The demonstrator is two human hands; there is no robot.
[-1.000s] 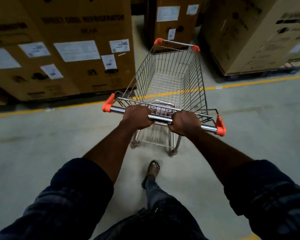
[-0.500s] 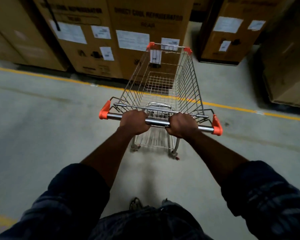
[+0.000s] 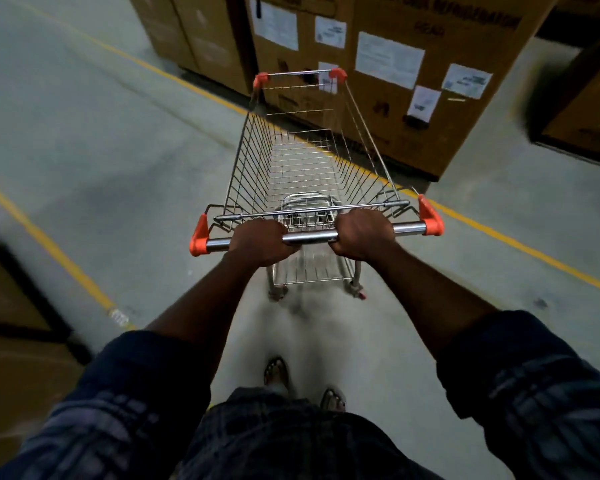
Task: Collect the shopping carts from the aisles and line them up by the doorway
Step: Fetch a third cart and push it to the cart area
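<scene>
Grey concrete floor (image 3: pixel 101 140) with yellow lines, tall cardboard boxes (image 3: pixel 395 81) ahead; wire shopping cart (image 3: pixel 305 168) stands on floor just before boxes, left hand (image 3: pixel 262 242) and right hand (image 3: pixel 362 233) with fingers wrapped tight round its chrome handle bar (image 3: pixel 309 236).

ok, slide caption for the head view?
Left hand and right hand grip the handle of an empty shopping cart beside cardboard boxes.

Shopping cart (image 3: pixel 302 174) stands on the floor (image 3: pixel 84 140), straight ahead of the person. Left hand (image 3: pixel 262 242) and right hand (image 3: pixel 362 237) side by side on its handle bar (image 3: pixel 309 236). Cardboard boxes (image 3: pixel 395 81) beyond the cart's front, floor line (image 3: pixel 194 88) running under the cart. Two feet (image 3: pixel 276 370) behind the cart.
</scene>
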